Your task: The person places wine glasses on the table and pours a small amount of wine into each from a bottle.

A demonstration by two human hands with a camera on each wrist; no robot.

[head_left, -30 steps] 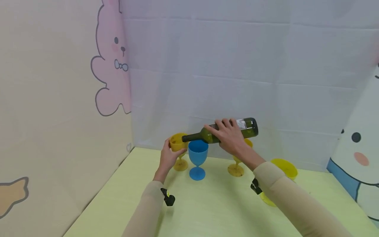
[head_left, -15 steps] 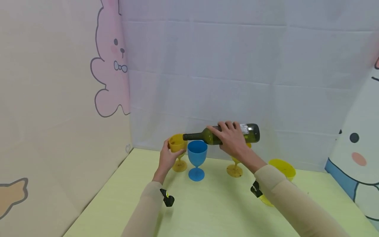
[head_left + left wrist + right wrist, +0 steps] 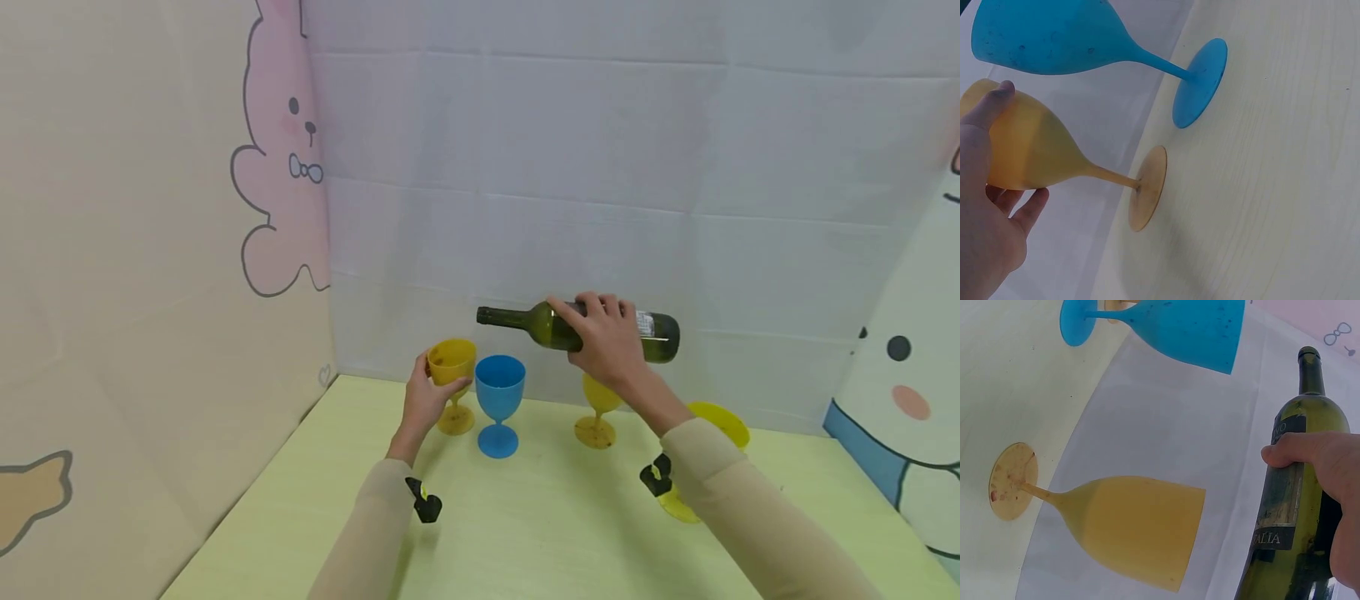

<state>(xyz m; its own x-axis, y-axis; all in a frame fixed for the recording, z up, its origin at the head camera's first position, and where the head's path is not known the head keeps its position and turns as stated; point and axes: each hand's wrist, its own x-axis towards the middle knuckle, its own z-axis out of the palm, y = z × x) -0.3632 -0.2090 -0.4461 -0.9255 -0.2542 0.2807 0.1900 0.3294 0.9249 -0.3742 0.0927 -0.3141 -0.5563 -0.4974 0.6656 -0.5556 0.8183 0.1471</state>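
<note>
My left hand (image 3: 427,402) grips the bowl of an orange-yellow goblet (image 3: 453,357), which stands upright on the table at the back left. In the left wrist view the thumb and fingers wrap round that goblet's bowl (image 3: 1035,140). A green wine bottle (image 3: 551,327) is held by my right hand (image 3: 609,343) nearly level, its neck to the left and slightly raised. The bottle's mouth is above and right of the held goblet, apart from it. Below the neck stands a blue goblet (image 3: 500,387), touched by neither hand.
Behind the right forearm stands another orange-yellow goblet (image 3: 597,431). A bright yellow goblet (image 3: 718,421) is partly hidden by the right sleeve. A white cloth wall (image 3: 600,150) rises behind the table (image 3: 525,525), and a printed wall (image 3: 150,208) borders its left side.
My right hand has lifted the bottle up and to the right, so its mouth has left the held goblet's rim. The left hand keeps its grip on the goblet.
</note>
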